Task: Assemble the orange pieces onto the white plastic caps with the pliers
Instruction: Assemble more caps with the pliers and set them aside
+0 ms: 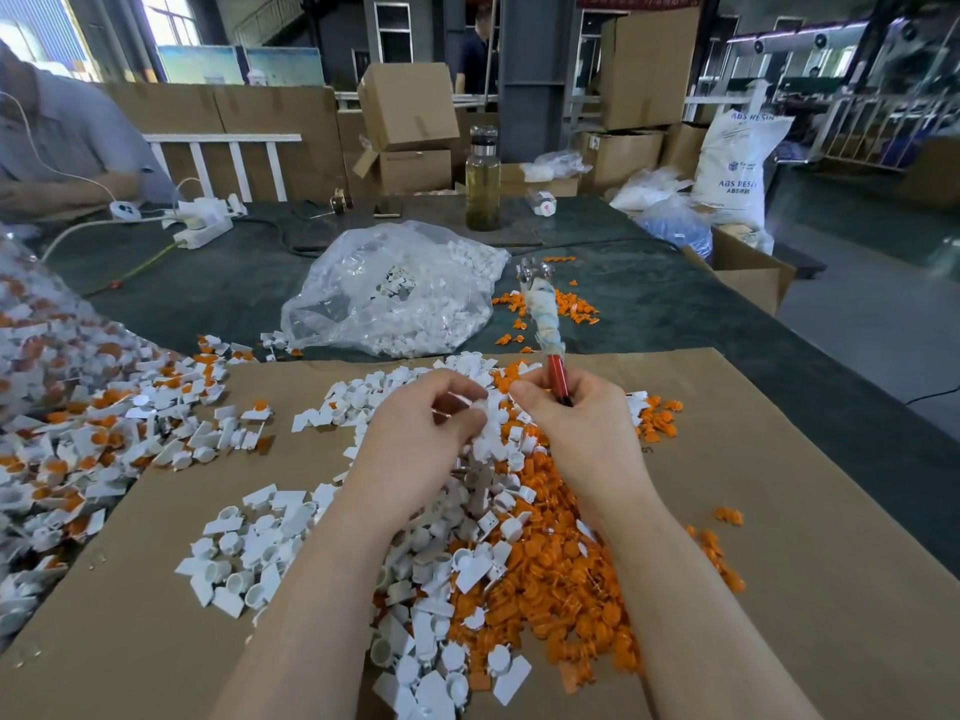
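Beneath both hands, the worktop [208,298] carries a sheet of brown cardboard [779,589] heaped with parts. Beyond the hands lies a clear bag of white caps [395,298], with a few orange bits scattered to its right. Well off to the left of the left hand spreads a big heap of assembled caps [78,449], white with orange showing in them, so by my reckoning a fair share of the work is finished. Directly under and nearer than the hands sit the loose white plastic caps [249,558] and, on the right-hand side, the loose orange pieces [561,589]; both piles are large, so plenty is left. The right hand [582,439] grips the pliers [543,324] by the red handle, the cloth-wrapped shank and metal head pointing up and away. The left hand [415,439] pinches a white cap [480,407] with curled fingers, held right beside the right thumb. Whether an orange piece is seated in that cap I cannot tell.
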Motion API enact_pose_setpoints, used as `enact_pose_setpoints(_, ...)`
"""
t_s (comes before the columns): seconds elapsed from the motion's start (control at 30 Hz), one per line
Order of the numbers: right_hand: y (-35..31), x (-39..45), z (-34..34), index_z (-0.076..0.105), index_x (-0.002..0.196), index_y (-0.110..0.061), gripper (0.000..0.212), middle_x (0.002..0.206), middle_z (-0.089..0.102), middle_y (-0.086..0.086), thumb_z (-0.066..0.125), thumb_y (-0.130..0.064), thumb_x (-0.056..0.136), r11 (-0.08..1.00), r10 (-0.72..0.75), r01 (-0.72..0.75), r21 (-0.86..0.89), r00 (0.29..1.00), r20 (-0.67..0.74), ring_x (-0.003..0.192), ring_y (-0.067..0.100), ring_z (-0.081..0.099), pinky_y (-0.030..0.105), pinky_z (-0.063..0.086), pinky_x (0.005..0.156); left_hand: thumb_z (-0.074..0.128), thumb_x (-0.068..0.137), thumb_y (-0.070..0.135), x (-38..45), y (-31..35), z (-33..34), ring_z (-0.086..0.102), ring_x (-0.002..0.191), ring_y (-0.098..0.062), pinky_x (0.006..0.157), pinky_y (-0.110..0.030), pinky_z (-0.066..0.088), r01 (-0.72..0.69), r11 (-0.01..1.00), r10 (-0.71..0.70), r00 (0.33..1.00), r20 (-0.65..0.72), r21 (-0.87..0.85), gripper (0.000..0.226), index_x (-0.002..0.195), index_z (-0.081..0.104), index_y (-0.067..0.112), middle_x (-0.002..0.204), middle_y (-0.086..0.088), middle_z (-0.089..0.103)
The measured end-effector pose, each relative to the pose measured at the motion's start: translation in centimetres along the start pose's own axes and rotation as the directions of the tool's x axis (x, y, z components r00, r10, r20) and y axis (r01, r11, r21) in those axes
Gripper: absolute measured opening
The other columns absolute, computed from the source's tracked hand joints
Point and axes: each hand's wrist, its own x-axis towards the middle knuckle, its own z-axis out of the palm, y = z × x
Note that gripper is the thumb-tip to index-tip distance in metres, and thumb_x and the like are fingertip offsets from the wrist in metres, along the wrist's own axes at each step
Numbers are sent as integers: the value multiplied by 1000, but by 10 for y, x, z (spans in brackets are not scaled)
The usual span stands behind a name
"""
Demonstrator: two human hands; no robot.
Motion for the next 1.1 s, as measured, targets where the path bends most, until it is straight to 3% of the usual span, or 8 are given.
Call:
enact_pose_setpoints(0.13,-3,-2,2,72,73,-33,14,82,67,9,74,-31,86,997,5,-6,79,1000,15,66,2,58,9,46,56,67,92,6,-2,11,6,69,67,-9,65,-20,55,170,822,-170,984,50,-544,15,97,72,19,73,-1,73)
enact_pose_setpoints(0.2,-5,-3,3,71,76,-42,16,85,69,-1,73,-31,87,996,-12,9,87,999,37,73,2,64,7,48,60,65,92,3,-3,14,10,69,69,-13,66,-25,57,240,716,-221,969,113,-656,13,97,72,13,78,-7,73)
enact_pose_setpoints(0.33,-4,-3,4,73,75,-36,13,87,71,2,73,-29,87,994,-14,13,107,1000,16,84,15,67,23,53,72,68,90,9,-3,16,12,68,66,-14,64,-25,58,314,554,-261,945,198,-771,7,86,73,6,73,-7,72)
enact_pose_setpoints(0.43,-4,-3,4,73,73,-37,16,86,72,-3,73,-28,87,994,-28,25,103,999,22,82,10,67,16,52,68,76,79,14,-4,16,11,71,69,-13,64,-24,58,293,577,-240,953,184,-762,13,90,73,8,77,-5,74)
enact_pose_setpoints(0.57,-4,-4,5,72,73,-34,17,81,72,-5,74,-24,87,992,-34,31,119,999,21,76,5,66,10,50,63,70,86,4,-3,16,12,72,68,-13,61,-21,58,304,552,-306,940,151,-776,10,96,71,2,78,-10,76)
enact_pose_setpoints(0.73,-3,-4,5,69,80,-32,10,64,62,-7,72,-26,88,994,-91,91,66,996,-12,59,6,49,11,41,48,71,86,3,-2,18,15,74,70,-15,59,-20,57,257,551,-365,930,47,-794,12,98,72,1,77,-10,76)
enact_pose_setpoints(0.97,-4,-4,6,66,81,-35,15,81,68,-22,70,-23,90,976,-218,218,5,974,-56,76,-4,63,6,45,64,74,83,1,-6,28,19,76,74,-21,61,-21,59,173,588,-343,938,-50,-790,10,92,71,2,77,-13,76)
enact_pose_setpoints(1.1,-2,-5,6,63,81,-35,15,75,67,-18,70,-25,90,962,-272,268,-59,959,-83,68,0,59,12,45,60,74,82,0,-8,31,21,76,75,-21,63,-22,59,154,627,-320,945,-72,-764,8,88,72,5,76,-13,76)
